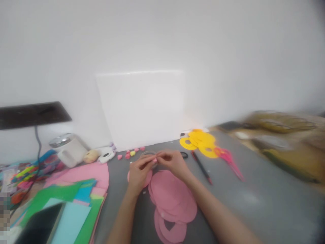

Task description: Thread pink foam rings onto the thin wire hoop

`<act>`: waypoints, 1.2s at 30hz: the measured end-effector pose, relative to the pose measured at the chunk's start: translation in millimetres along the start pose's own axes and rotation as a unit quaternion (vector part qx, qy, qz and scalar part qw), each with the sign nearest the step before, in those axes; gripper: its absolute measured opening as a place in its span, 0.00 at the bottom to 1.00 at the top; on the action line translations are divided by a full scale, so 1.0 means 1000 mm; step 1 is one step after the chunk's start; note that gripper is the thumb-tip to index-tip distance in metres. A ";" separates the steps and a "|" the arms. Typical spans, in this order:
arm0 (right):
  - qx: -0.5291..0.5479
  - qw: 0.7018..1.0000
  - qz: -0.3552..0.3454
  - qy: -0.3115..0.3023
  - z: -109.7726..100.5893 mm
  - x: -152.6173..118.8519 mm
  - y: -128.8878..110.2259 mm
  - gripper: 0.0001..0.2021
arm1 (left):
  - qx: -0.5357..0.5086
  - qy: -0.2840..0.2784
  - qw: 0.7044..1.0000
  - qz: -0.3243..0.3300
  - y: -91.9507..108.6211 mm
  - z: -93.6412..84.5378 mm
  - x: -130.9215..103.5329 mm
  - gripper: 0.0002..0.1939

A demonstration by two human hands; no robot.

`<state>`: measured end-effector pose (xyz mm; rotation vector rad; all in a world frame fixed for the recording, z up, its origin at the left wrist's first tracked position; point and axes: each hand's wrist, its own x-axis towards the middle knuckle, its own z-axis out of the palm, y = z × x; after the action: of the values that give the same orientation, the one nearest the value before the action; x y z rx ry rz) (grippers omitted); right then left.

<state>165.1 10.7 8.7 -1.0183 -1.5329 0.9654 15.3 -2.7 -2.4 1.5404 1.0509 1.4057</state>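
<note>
My left hand [139, 172] and my right hand [174, 164] meet over the grey table, fingertips pinched together. Between them is a small pink piece [154, 160], mostly covered by the fingers, so its exact kind is unclear. Just behind the fingers shows the curved edge of a pale ring [148, 153], perhaps a tape roll. Under my left hand lies a pink paper circle [147, 181]. Closer to me, between the forearms, spreads a pile of overlapping pink paper circles [172, 196], with ring-shaped cut-outs [177, 233] at its near end.
Small heart-shaped beads [127, 156] lie along a white board [142, 112] at the wall. To the right are yellow paper cut-outs [201, 139], pink scissors [230, 161] and a dark pencil [202, 167]. Coloured sheets [54, 189], a phone [40, 223] and a white mug [72, 152] stand left.
</note>
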 end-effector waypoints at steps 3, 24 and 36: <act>-0.004 1.000 -0.004 -0.005 -0.001 0.001 0.001 0.06 | 0.004 -0.002 1.000 0.000 0.000 0.000 0.000 0.07; -0.056 0.996 -0.067 -0.009 -0.001 0.001 0.010 0.06 | 0.040 0.000 0.999 0.026 0.000 0.001 0.000 0.06; -0.110 0.988 -0.105 -0.008 0.001 0.001 0.015 0.07 | 0.078 -0.004 0.996 0.039 -0.004 0.001 0.001 0.08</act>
<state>165.5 16.8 -5.0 -0.9786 -1.7499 0.6703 16.0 -0.6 -5.6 1.7143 1.1280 1.3958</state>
